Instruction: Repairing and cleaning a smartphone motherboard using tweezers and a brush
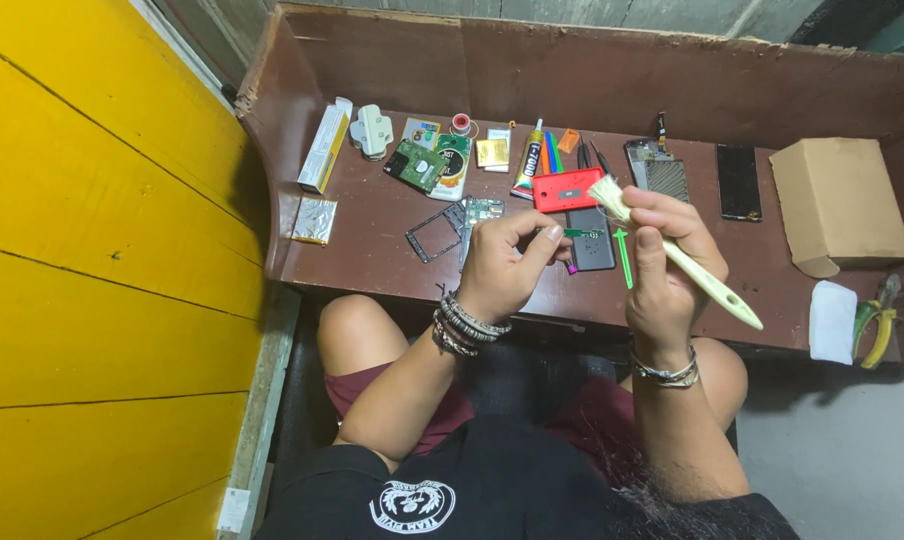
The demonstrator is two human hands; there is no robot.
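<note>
L hand [497, 270] pinches green board [579, 233].

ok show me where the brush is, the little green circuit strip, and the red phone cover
brush [707, 282], head view, on the pale handle below the right hand.
green circuit strip [580, 233], head view, on its middle, past the left fingertips.
red phone cover [566, 189], head view, on the cover's centre.

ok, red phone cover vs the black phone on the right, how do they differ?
The red phone cover is bright red and lies crosswise; the black phone is dark and lies lengthwise, pointing away from the person. The red phone cover sits just beyond the brush bristles; the black phone lies apart, beside the cardboard box. Both lie flat on the brown bench.
</note>
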